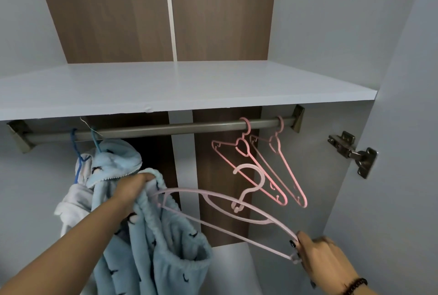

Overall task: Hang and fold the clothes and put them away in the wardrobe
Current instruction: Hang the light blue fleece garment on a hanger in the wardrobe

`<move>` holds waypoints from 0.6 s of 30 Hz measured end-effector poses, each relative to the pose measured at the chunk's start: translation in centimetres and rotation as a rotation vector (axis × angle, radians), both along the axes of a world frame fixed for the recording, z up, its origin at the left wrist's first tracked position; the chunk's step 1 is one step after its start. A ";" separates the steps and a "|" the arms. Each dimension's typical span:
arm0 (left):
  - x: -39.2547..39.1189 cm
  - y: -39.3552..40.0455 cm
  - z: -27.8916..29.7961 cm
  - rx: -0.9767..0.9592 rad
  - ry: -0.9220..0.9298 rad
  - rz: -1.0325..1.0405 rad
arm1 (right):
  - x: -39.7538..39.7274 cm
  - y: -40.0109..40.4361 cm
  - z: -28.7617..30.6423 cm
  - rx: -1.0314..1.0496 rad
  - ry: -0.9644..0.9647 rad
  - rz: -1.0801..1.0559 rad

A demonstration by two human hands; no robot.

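Two empty pink plastic hangers (272,164) hang near the right end of the metal rail (166,127), thin and angular, with small hooks along their lower arms. Left of them on the same rail hang a blue hanger (76,152) carrying a pale white garment (71,202) and a light blue fleece top (116,159), soft and nubbly, dotted with small dark marks. Below the rail, the left hand (132,190) grips the elastic waistband of matching light blue fleece trousers (154,247), fingers curled into the gathered cloth. The right hand (320,259) pinches one end of a paler pink hanger (225,209), its curved arm reaching across so the other end meets the waistband. A smooth white laminate shelf (189,86) sits above the rail, with dark wood-grain back panels (113,10) behind. A steel hinge (355,152) is on the right wall
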State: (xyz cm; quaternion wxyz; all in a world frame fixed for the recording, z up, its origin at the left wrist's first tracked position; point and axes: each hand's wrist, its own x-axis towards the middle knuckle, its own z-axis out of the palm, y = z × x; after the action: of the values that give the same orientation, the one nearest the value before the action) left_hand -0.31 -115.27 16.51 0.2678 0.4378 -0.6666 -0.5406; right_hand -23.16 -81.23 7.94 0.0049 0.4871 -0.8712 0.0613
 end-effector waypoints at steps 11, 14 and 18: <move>-2.2 2.3 0.6 -0.148 -0.116 -0.138 | -1.5 -0.2 1.3 -0.248 0.060 0.194; -3.1 3.6 0.7 -0.226 -0.145 -0.251 | -0.6 -1.6 2.0 -0.244 -0.034 0.264; -3.9 4.2 0.7 -0.279 -0.117 -0.269 | 1.1 -4.0 2.4 -0.273 -0.018 0.360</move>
State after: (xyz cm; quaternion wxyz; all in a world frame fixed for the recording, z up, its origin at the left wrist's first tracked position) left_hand -4.24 -111.09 17.20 0.2120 0.3339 -0.8019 -0.4477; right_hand -22.07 -85.21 10.33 0.0518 0.6290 -0.7538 0.1829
